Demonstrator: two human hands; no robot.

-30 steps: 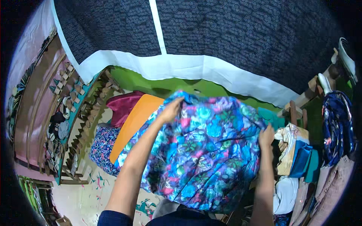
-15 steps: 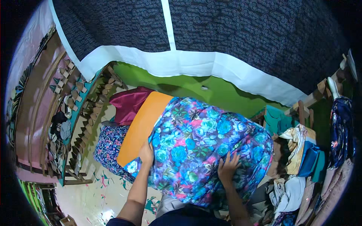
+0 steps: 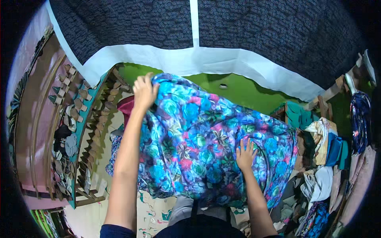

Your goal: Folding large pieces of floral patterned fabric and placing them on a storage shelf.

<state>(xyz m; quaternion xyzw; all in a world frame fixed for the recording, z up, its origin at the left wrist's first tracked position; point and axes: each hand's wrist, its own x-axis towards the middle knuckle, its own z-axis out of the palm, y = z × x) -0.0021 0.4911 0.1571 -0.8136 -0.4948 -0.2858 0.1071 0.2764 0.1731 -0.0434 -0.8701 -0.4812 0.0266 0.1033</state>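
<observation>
A broad cloth printed with blue, purple and pink flowers (image 3: pixel 190 131) spreads in front of me, wrinkled and draped down at the near side. At its far left corner my left hand (image 3: pixel 145 92) is closed, gripping the edge; part of the grip is hidden by the fabric. My right hand (image 3: pixel 245 154) lies on the cloth's right half with fingers spread, holding nothing. What supports the cloth is covered by it. Past its left edge a strip of dark red satin (image 3: pixel 126 106) and a bit of small-flowered fabric (image 3: pixel 114 154) peek out.
A dark patterned curtain (image 3: pixel 270 39) with a white border hangs at the far side, before a green wall (image 3: pixel 210 84). Racks of wooden-looking blocks (image 3: pixel 93 135) stand at left. Piled fabrics (image 3: pixel 319 182) lie at right. Scraps litter the tiled floor (image 3: pixel 154 210).
My left hand has moved from the cloth's near left side to its far left corner, drawing the cloth over the orange panel, which is hidden now. The right hand stays spread on the cloth.
</observation>
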